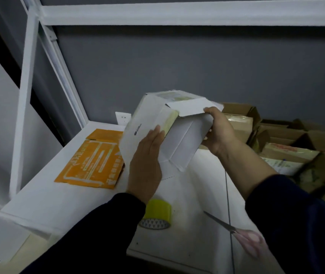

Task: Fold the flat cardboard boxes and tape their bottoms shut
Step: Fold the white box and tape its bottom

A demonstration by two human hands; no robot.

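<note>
— So, which step is going on with the white box (157,133)?

— Both hands are holding it up off the white table (58,194), tilted, its open side facing down toward five o'clock. Yellowish tape is already showing on the upper end, and a strip is running down one corner. The left hand (147,155) is lying flat and spread against the side panel at seven o'clock of the box, pressing rather than gripping. The right hand (217,131) is grasping the box at three o'clock, thumb resting on a loose flap near the top edge.

— Meaning the bottom is nearly sealed?

— Judging by the tape in view, yes; this is looking like smoothing the tape ends down and checking the seam. Whether the seam is fully closed, I cannot tell.

— And what is waiting next?

— An orange flat carton (94,161) is lying at nine o'clock of the box, unfolded. The tape roll (157,216) is sitting at six o'clock, just beyond the left sleeve, and scissors (236,230) with pink handles are lying at five o'clock, near the right sleeve.

— So the next move?

— Probably setting the white box aside, perhaps toward the brown cartons (288,141) crowding at three o'clock, then reaching for the orange one. That calls for freeing both hands first.
</note>
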